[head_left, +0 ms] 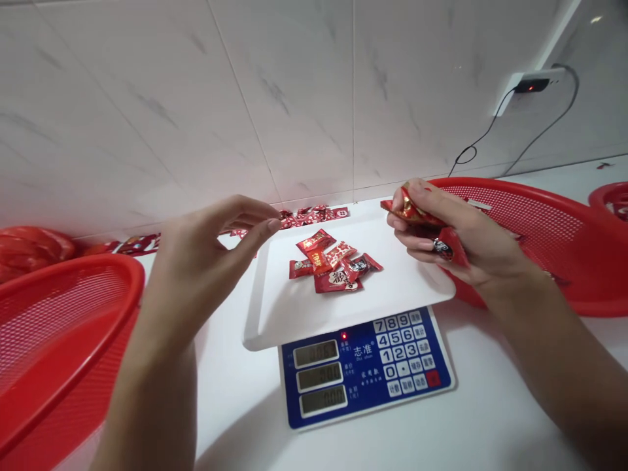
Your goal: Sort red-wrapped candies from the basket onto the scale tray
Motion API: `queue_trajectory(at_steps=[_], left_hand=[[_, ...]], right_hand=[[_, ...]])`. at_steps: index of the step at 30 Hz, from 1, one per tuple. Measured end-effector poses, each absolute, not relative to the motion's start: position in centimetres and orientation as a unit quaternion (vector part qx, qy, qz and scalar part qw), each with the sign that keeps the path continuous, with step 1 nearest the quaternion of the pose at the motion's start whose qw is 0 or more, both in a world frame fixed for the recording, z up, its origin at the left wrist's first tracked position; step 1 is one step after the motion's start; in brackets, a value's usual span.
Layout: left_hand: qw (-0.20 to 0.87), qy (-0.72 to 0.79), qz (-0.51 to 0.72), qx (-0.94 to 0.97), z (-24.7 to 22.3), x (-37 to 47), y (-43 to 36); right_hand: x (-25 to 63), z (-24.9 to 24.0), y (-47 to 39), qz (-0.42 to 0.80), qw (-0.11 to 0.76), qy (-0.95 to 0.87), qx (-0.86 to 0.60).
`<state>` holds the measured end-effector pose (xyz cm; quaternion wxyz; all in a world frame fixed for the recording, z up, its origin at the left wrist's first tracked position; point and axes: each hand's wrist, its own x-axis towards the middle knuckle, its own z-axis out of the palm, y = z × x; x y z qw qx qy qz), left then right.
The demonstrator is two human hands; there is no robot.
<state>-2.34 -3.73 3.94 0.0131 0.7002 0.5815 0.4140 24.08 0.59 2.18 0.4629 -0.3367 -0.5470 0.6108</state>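
My right hand is closed around several wrapped candies in red and gold, above the right side of the scale's white tray. A red wrapper with a black-and-white print pokes out of its palm. My left hand hovers at the tray's left edge, thumb and fingers a little apart, with nothing visible in it. Between the hands, a small pile of red candy packets lies on the tray. Below the tray shows the blue keypad panel of the scale, its digits too blurred to read surely.
Red mesh baskets stand at left and right, the right one holding some packets. More red packets lie behind the tray by the tiled wall. A red plastic bag is at far left. Cables hang from a wall socket.
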Motion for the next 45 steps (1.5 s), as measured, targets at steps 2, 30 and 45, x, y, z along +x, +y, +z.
queue_trajectory(at_steps=[2, 30, 45], left_hand=[[0.020, 0.586, 0.396, 0.706, 3.8, -2.5, -3.4], [0.097, 0.524, 0.044, 0.845, -2.4, 1.9, 1.0], [0.064, 0.483, 0.134, 0.863, -3.0, 4.7, 1.1]], right_hand=[[24.3, 2.2, 0.9, 0.612, 0.466, -0.545, -0.333], [25.3, 1.8, 2.0, 0.662, 0.459, -0.517, -0.289], [24.9, 1.5, 2.1, 0.652, 0.452, -0.519, -0.317]])
